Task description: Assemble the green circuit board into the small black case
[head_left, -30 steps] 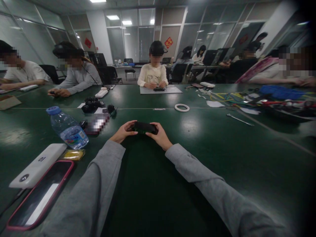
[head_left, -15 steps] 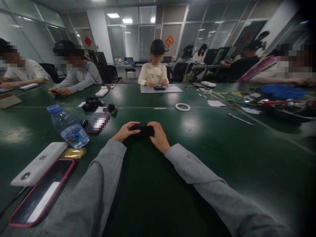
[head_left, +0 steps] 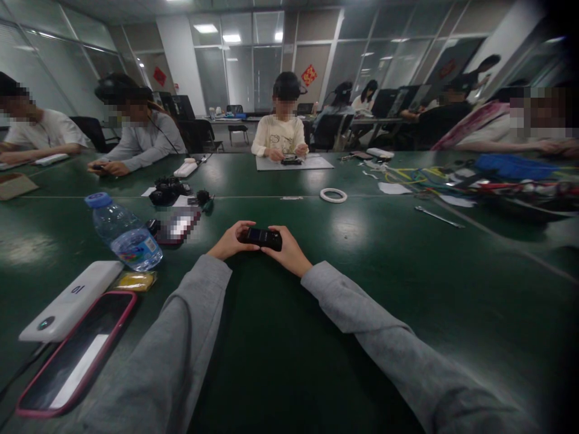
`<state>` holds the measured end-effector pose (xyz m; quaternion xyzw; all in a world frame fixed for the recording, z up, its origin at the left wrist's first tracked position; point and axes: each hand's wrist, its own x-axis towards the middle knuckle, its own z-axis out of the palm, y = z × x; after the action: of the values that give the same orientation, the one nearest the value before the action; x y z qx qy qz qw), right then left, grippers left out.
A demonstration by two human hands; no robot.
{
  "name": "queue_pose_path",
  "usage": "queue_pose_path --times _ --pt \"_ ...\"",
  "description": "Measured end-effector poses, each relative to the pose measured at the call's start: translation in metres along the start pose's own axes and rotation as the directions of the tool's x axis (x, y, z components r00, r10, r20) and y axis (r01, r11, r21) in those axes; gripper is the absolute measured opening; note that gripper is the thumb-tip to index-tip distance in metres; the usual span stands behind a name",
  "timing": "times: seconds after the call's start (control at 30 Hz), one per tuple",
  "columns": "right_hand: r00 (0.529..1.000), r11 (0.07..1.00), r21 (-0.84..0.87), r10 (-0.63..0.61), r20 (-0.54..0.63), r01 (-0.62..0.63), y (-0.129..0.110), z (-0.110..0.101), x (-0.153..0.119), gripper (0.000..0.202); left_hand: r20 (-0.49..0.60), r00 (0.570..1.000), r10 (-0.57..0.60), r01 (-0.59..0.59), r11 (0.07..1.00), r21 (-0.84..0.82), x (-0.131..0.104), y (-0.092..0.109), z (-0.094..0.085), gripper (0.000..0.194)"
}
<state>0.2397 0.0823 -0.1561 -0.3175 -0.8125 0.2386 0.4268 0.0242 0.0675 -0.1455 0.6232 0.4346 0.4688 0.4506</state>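
A small black device (head_left: 261, 238) with a dark screen and buttons is held between my two hands over the green table (head_left: 362, 289). My left hand (head_left: 230, 240) grips its left end, fingers along the top edge and thumb below. Its right end is in my right hand (head_left: 289, 250), with the thumb at the lower edge. The device's screen side faces me. To the left of my hands lies a phone with a blurred screen (head_left: 178, 226).
At the left are a water bottle (head_left: 131, 238), a yellow packet (head_left: 136, 281), a white power bank (head_left: 72, 298) and a pink-edged phone (head_left: 76, 355). A tape roll (head_left: 333, 195), a wrench (head_left: 438, 217) and tangled cables (head_left: 497, 181) lie farther off. Several people sit around.
The black device has been turned so that its screen and buttons now show. My right thumb has moved to its lower edge, and both hands still hold it.
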Motion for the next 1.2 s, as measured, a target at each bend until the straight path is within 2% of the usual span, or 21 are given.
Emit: queue_pose_path --times 0.17,0.33,0.43,0.57,0.73,1.0,1.2 --pt "1.000 1.000 0.001 0.004 -0.009 -0.004 -0.002 -0.001 0.001 0.055 0.013 1.000 -0.014 0.014 1.000 -0.007 0.001 -0.001 -0.001 0.074" --pt "0.989 0.979 0.159 0.140 -0.053 -0.130 -0.008 -0.004 0.002 0.033 0.000 1.000 -0.012 0.012 1.000 -0.010 0.002 -0.003 0.000 0.068" --pt "0.966 0.953 0.221 0.233 -0.109 -0.205 -0.007 -0.006 0.002 0.035 -0.081 0.997 0.000 -0.003 0.999 -0.038 0.003 -0.006 0.000 0.070" --pt "0.944 0.932 0.261 0.296 -0.148 -0.251 -0.001 -0.006 0.003 0.038 -0.192 0.979 -0.064 0.035 0.989 -0.147 0.006 -0.009 -0.001 0.063" --pt "0.943 0.926 0.264 0.311 -0.118 -0.272 -0.001 -0.006 0.003 0.042 -0.180 0.980 -0.083 0.046 0.978 -0.203 0.007 -0.012 -0.003 0.056" --pt "0.950 0.886 0.352 0.308 0.039 -0.302 -0.002 -0.004 0.002 0.039 -0.143 0.987 -0.072 0.041 0.977 -0.211 0.008 -0.016 -0.004 0.052" --pt "0.967 0.908 0.335 0.252 0.040 -0.251 0.004 0.000 0.003 0.031 -0.144 0.989 -0.031 0.007 0.987 -0.163 0.011 -0.019 -0.003 0.048"
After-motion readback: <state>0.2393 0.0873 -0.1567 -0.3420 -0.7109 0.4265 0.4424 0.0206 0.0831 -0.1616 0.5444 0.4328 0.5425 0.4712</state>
